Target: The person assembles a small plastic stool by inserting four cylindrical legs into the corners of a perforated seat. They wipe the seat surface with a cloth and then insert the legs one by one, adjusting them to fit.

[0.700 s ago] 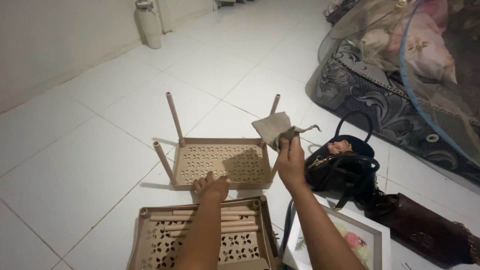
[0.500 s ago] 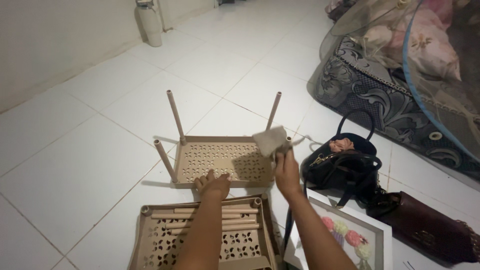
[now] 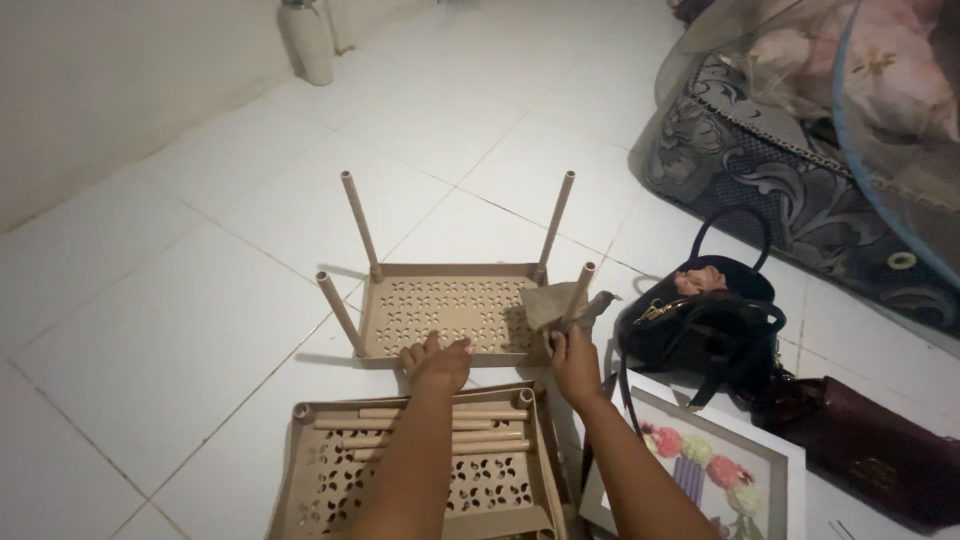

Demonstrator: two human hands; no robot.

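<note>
- Now, at mid-frame, the beige shelf tray (image 3: 450, 312), lying upside down on the floor with four legs up, is steadied by the left hand (image 3: 437, 364), fingers spread flat on its near rim.
- The grey cloth (image 3: 556, 303), lifted higher a moment ago, has been lowered to the near-right leg (image 3: 577, 293); it is seemingly gripped there by the right hand (image 3: 575, 362).
- A second tray (image 3: 425, 470) holding spare legs is seen at lower centre.

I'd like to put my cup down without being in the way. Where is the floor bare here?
Bare tile lies left of the upturned shelf and the tray of rods, and between the shelf and the vase. It is crowded on the right: black handbag, picture frame, dark purse, bedding.
</note>
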